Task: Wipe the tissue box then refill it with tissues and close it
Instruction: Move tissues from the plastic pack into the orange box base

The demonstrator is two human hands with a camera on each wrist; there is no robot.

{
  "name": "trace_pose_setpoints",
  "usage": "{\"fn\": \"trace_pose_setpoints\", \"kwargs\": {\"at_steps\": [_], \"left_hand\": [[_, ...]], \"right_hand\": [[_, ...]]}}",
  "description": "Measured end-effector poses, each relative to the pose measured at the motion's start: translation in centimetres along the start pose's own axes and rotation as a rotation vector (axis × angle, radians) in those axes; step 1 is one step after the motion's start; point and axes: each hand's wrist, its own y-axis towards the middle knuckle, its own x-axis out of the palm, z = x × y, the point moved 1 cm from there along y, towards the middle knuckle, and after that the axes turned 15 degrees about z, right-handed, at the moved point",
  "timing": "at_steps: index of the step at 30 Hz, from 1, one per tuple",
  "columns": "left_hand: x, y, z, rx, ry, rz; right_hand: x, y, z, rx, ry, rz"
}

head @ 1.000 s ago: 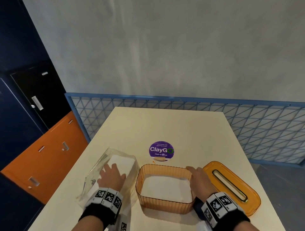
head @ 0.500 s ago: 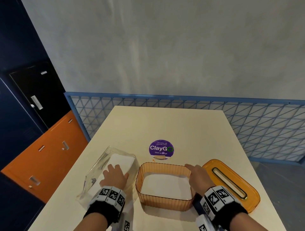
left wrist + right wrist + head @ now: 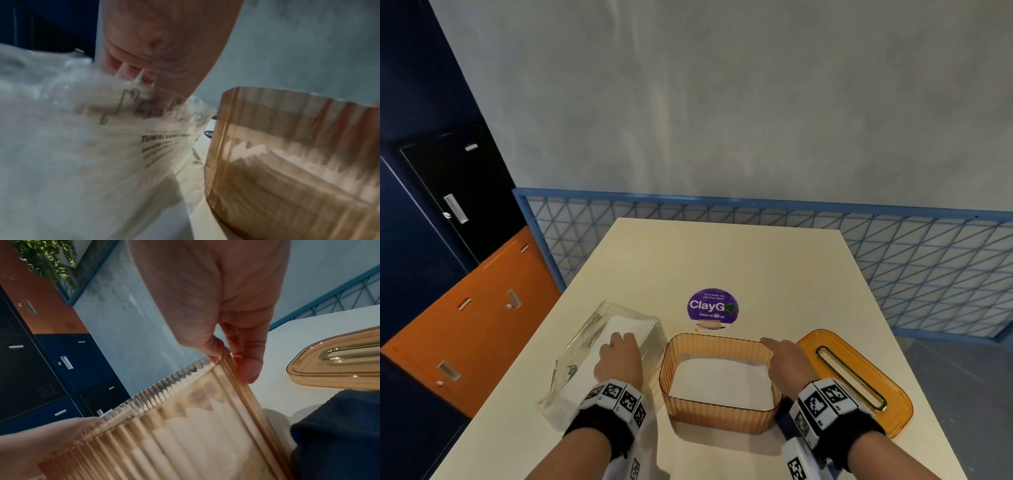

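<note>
The orange ribbed tissue box [image 3: 719,416] stands open near the table's front edge, with a low white stack of tissues [image 3: 722,378] inside. My right hand [image 3: 770,342] pinches its right wall [image 3: 185,426], thumb [image 3: 213,350] inside and fingers [image 3: 249,369] outside. Its slotted orange lid [image 3: 859,383] lies flat to the right. Left of the box lies a clear plastic tissue pack [image 3: 585,353]. My left hand [image 3: 623,341] is on it, and its fingers [image 3: 131,71] and thumb curl into the plastic [image 3: 82,146].
A dark blue cloth [image 3: 337,434] lies by the box under my right wrist. A purple round sticker [image 3: 712,307] is stuck on the table [image 3: 722,253] behind the box. Orange and dark lockers [image 3: 482,325] stand to the left, and a blue mesh railing [image 3: 893,240] runs behind.
My left hand has shifted a little to the right on the tissue pack and its fingers have curled more. My right hand has stayed on the box wall.
</note>
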Motion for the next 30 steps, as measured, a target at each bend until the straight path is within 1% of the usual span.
{"fn": "trace_pose_setpoints", "kwargs": {"at_steps": [5,8,9,11,12,13,14,15,17,18,20,22,24,25,26,27,28,29,30], "left_hand": [[-1.2,0.8,-1.3,-0.007,-0.056,0.018],[-2.7,1.0,-1.8,-0.035,-0.131,0.078],[-3.4,0.9,-1.8,-0.043,-0.177,0.127],[-4.9,0.4,-1.7,-0.027,-0.273,0.251],[-5.8,0.0,-1.3,-0.008,-0.312,0.311],[-6.6,-0.5,-0.9,0.021,-0.343,0.366],[-7.5,-0.9,-0.3,0.052,-0.368,0.414],[-8.2,-1.3,0.3,0.08,-0.396,0.456],[-9.2,-2.0,1.7,0.14,-0.469,0.518],[-9.4,-2.3,2.3,0.18,-0.501,0.538],[-9.0,-2.9,3.3,0.27,-0.539,0.549],[-8.4,-3.3,4.2,0.378,-0.568,0.564],[-7.7,-3.7,5.0,0.511,-0.581,0.585],[-7.3,-3.9,5.3,0.581,-0.593,0.591],[-7.1,-4.1,5.5,0.64,-0.609,0.578],[-6.7,-4.2,5.4,0.661,-0.639,0.546],[-6.5,-4.4,5.2,0.641,-0.698,0.506],[-6.2,-4.5,5.0,0.58,-0.805,0.451],[-6.3,-4.7,4.7,0.47,-0.951,0.394]], "right_hand": [[0.0,-0.1,0.2,0.0,0.004,-0.011],[-0.7,-0.2,0.0,0.004,0.025,-0.054],[-1.1,-0.1,-0.1,-0.001,0.027,-0.039],[-2.3,0.1,-0.8,-0.023,0.068,0.079],[-3.1,0.2,-1.5,-0.037,0.122,0.147],[-3.8,0.3,-2.2,-0.047,0.196,0.177],[-4.4,0.5,-3.1,-0.043,0.3,0.151],[-4.9,0.7,-4.1,-0.008,0.432,0.079],[-5.8,0.7,-6.1,0.131,0.712,-0.105],[-6.3,0.7,-7.0,0.195,0.828,-0.171],[-7.2,0.7,-8.3,0.282,0.977,-0.263],[-8.2,0.8,-9.1,0.32,1.05,-0.356],[-9.0,0.8,-9.6,0.312,1.05,-0.397],[-9.4,0.9,-9.7,0.285,1.002,-0.364],[-9.7,1.1,-9.7,0.243,0.925,-0.301],[-10.1,1.2,-9.7,0.185,0.836,-0.222],[-10.5,1.3,-9.7,0.11,0.737,-0.141],[-11.0,1.4,-9.6,0.029,0.631,-0.07],[-11.5,1.4,-9.5,-0.037,0.538,-0.014]]}}
